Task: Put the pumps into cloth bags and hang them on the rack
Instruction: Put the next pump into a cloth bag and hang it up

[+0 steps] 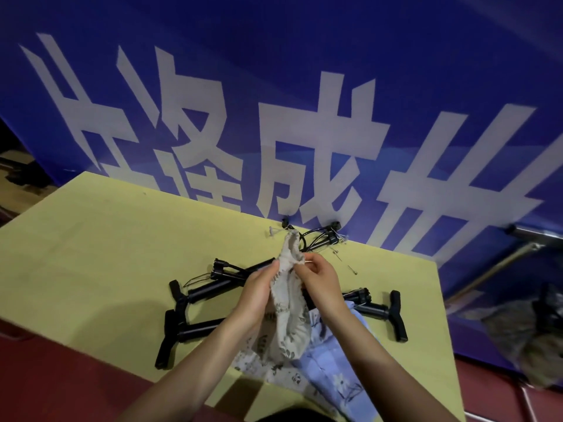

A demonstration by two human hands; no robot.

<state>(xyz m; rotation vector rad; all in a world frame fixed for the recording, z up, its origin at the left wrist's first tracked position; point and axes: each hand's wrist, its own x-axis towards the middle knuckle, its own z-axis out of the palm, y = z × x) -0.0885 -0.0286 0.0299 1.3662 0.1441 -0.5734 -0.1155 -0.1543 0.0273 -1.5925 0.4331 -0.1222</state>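
Note:
I hold a beige cloth bag (289,303) with a grey leaf print up over the yellow table (91,254). My left hand (259,290) grips its left edge and my right hand (316,278) pinches its mouth near the drawstring. Several black T-handled pumps lie on the table: two at the left (198,292) (182,333), one at the right (380,310), and another with a coiled hose (320,239) at the back. More cloth bags, one beige (262,360) and one light blue (332,373), lie under my forearms.
A blue banner (304,86) with large white characters stands right behind the table. A metal bar (536,234) and a dark bundle (524,336) are at the right. Loose pins (345,263) lie near the back edge. Red floor lies below.

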